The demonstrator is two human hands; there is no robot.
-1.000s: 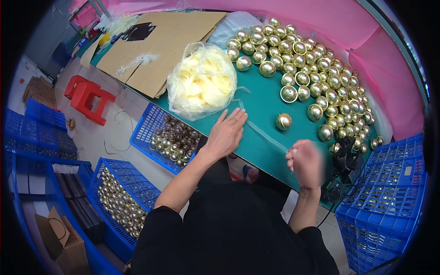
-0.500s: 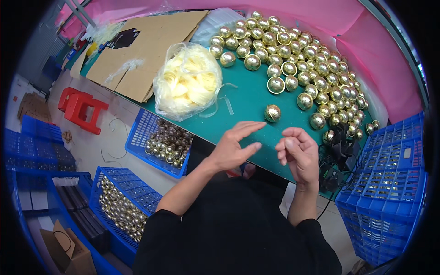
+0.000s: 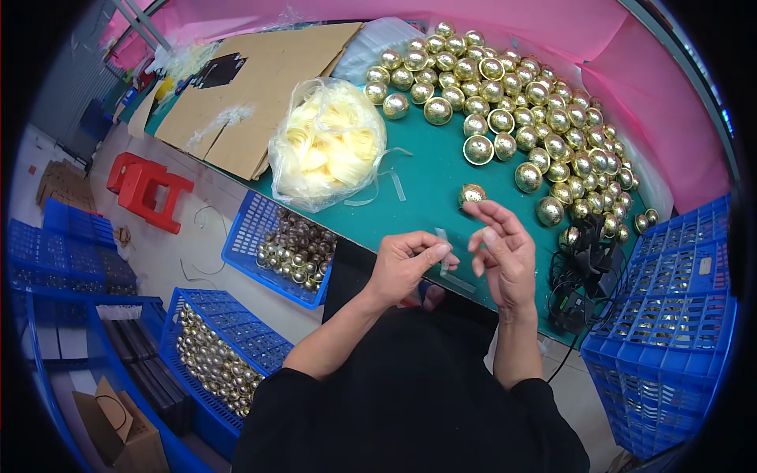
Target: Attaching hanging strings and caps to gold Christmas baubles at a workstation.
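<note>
— Two hands are up in front of the person. What are they doing?

— The left hand [image 3: 406, 264] is pinching a thin clear strip [image 3: 444, 251] between thumb and first finger. The right hand [image 3: 505, 256] is open, with its fingers spread and bent a little, just beside the strip. I cannot tell if it touches it.

— So where is the strip?

— In the air between both hands, above the near edge of the green surface [image 3: 426, 169]. More clear strips [image 3: 386, 185] lie on the green, near the plastic bag of pale yellow stuff [image 3: 327, 146].

— And the shiny things?

— One gold half-ball [image 3: 471, 194] sits alone just past the right fingertips. A big heap of gold half-balls [image 3: 536, 118] is further back, by the pink wall. A blue basket [image 3: 244, 244] below the surface holds more of them.

— What part of the job is this, do you think?

— I think the strip is being made ready, held up so the other hand can take its loose end. No ball is in a hand yet.

— What does the next move need?

— My guess: the right fingers must close on the free end softly, so the strip stays flat and does not curl or stick to itself. The lone ball is the nearest one to reach for.
</note>
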